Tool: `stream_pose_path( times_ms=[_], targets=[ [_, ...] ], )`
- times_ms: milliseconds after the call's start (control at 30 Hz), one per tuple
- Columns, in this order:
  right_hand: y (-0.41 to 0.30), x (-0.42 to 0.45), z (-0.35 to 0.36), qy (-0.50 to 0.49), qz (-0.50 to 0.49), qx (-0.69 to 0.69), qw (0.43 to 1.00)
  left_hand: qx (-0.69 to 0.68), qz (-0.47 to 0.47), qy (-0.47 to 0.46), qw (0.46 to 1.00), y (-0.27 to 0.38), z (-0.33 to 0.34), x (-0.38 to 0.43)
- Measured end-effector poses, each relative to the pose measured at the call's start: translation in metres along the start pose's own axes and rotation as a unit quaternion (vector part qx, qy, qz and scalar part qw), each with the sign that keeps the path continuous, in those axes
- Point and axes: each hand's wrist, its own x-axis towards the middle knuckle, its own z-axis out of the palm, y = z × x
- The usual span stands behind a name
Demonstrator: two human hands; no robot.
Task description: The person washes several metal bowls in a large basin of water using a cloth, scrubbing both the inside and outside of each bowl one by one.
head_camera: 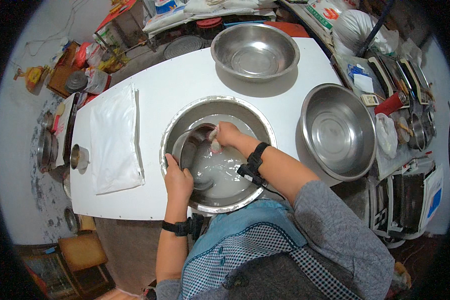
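Note:
A large steel basin (pixel 169 117) with a worn rim stands before me on a white table, holding cloudy water (pixel 228 184). Inside it, partly under the water, a smaller metal bowl (pixel 188 149) is tilted. My left hand (pixel 179 181) grips that bowl at its left side, thumb up along the edge. Bunched in my right hand (pixel 228 134) is a pale wet cloth (pixel 216 145), held against or very near the bowl's inner face; exact contact is hard to see. The bowl's lower part is blurred by the water.
Two steel basins stand at the table's (pixel 153 90) far side (pixel 255 62) and right (pixel 335 131). A flat white bag (pixel 114 142) and a small metal cup (pixel 79 156) lie to the left. A cluttered side counter (pixel 388 157) runs along the right.

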Motion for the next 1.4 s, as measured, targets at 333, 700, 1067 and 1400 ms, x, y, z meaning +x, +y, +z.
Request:
stream_pose_path(
  times_ms=[333,700,1067,1400],
  targets=[
    [-0.021,-0.032,-0.015,0.135,-0.094,-0.052,0.985,-0.328,-0.253,-0.176,0.893,-0.02,-0.003,-0.008],
    [0.042,-0.004,0.012,0.114,-0.038,0.182,0.976,-0.446,-0.188,-0.109,0.868,0.006,0.0,0.005],
    [-0.034,-0.069,0.015,-0.119,0.158,0.529,0.825,-0.455,-0.119,0.015,0.882,0.011,0.004,0.008],
    [-0.046,-0.085,-0.007,-0.11,0.027,0.292,0.95,-0.301,0.03,0.099,0.948,-0.002,-0.014,0.014]
  ],
)
